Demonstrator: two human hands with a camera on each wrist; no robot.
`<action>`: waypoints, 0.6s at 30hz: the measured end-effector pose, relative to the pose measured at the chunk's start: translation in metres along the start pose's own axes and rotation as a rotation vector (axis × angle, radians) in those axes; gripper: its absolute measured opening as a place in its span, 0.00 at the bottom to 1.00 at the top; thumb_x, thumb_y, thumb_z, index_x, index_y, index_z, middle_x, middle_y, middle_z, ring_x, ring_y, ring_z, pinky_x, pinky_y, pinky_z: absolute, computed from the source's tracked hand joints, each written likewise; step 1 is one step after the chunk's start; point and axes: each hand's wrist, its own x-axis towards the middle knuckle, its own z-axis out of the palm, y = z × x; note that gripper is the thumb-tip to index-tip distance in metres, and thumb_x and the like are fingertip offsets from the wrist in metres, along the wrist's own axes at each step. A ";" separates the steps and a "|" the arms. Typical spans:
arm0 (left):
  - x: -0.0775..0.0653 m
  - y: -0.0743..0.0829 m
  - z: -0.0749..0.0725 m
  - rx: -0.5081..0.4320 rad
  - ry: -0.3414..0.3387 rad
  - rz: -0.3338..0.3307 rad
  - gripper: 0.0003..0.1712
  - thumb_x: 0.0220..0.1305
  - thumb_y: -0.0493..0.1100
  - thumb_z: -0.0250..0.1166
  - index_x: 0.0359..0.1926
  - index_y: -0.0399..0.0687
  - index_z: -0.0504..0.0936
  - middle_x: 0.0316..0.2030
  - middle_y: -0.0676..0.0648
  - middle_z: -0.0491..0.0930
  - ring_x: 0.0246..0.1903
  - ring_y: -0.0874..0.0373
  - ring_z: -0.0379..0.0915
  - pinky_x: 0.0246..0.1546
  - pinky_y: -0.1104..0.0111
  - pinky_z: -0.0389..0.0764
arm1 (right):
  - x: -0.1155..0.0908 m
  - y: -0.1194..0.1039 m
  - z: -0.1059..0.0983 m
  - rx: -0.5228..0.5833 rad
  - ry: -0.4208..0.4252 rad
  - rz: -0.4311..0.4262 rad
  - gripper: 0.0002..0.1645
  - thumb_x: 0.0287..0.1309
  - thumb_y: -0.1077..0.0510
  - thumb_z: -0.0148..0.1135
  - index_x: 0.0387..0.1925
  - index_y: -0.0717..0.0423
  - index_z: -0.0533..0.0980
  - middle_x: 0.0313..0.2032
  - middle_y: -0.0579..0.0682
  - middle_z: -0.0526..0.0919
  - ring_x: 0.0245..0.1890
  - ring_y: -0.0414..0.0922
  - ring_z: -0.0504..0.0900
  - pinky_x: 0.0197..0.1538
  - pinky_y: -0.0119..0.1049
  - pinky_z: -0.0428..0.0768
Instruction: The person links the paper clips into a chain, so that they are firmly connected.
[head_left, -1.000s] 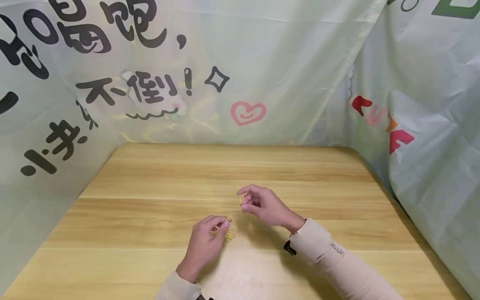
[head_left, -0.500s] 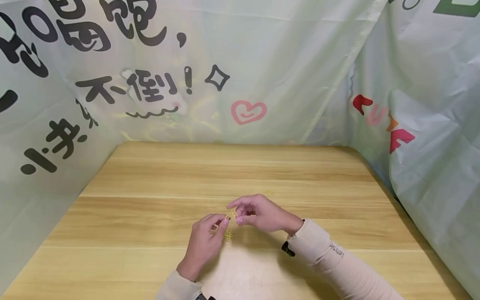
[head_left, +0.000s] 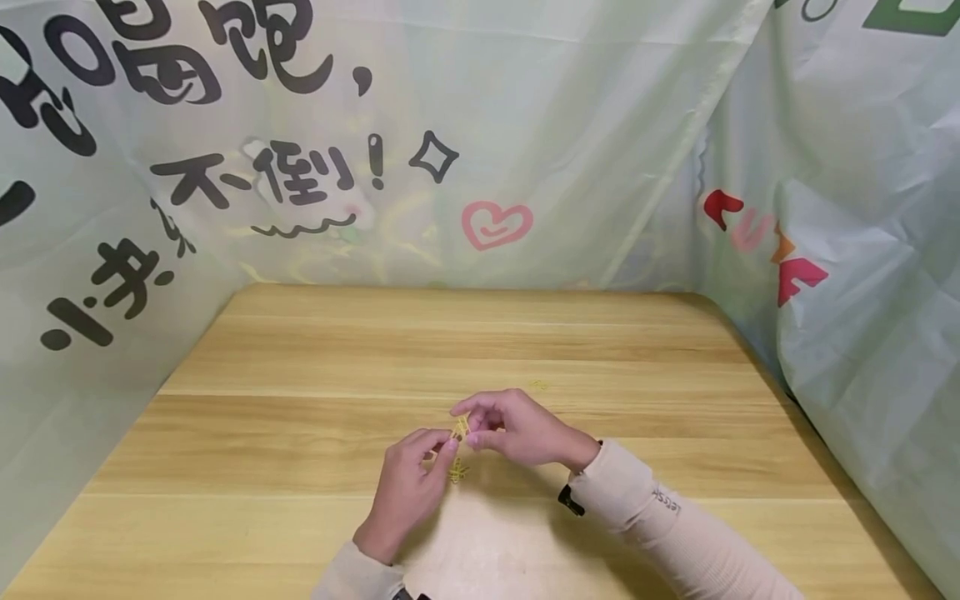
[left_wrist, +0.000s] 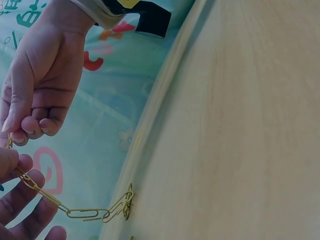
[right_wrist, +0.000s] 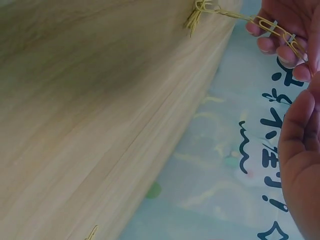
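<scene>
A chain of linked gold paper clips [left_wrist: 82, 214] hangs from my left hand [head_left: 412, 475], whose thumb and fingertips pinch its upper end. Its lower links gather in a small heap [head_left: 458, 470] on the table, just below that hand. My right hand [head_left: 521, 429] faces it from the right, thumb and index finger pinching a paper clip [left_wrist: 9, 141] at the chain's upper end. Both sets of fingertips almost meet over the table. The fingers hide most of the place where that clip meets the chain.
Beyond the right hand, a little loose gold wire, like a paper clip [head_left: 538, 385], lies on the wooden table [head_left: 300, 350]. Printed cloth [head_left: 585, 167] hangs around the table's back and sides.
My right hand has come down and left with its paper clip, to the chain's end at the left fingertips. The left hand has hardly moved.
</scene>
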 end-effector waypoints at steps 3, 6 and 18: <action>0.000 0.000 0.000 -0.003 -0.010 0.011 0.04 0.64 0.35 0.63 0.34 0.39 0.84 0.31 0.51 0.83 0.31 0.60 0.78 0.32 0.63 0.82 | 0.000 -0.001 0.001 -0.018 0.040 0.011 0.19 0.58 0.70 0.63 0.52 0.67 0.75 0.29 0.45 0.80 0.28 0.54 0.81 0.31 0.30 0.79; 0.000 0.000 0.001 -0.006 -0.022 0.010 0.05 0.65 0.36 0.63 0.34 0.39 0.84 0.30 0.51 0.82 0.31 0.60 0.78 0.33 0.63 0.82 | 0.000 0.000 0.002 -0.029 0.098 -0.001 0.14 0.58 0.70 0.64 0.47 0.66 0.75 0.29 0.46 0.79 0.27 0.48 0.81 0.31 0.31 0.80; -0.001 -0.003 0.003 0.056 -0.054 -0.064 0.11 0.64 0.39 0.65 0.45 0.38 0.83 0.38 0.45 0.83 0.37 0.52 0.78 0.37 0.62 0.81 | 0.000 0.003 -0.003 -0.201 0.125 -0.056 0.02 0.57 0.66 0.66 0.33 0.60 0.81 0.28 0.46 0.83 0.27 0.34 0.77 0.33 0.31 0.80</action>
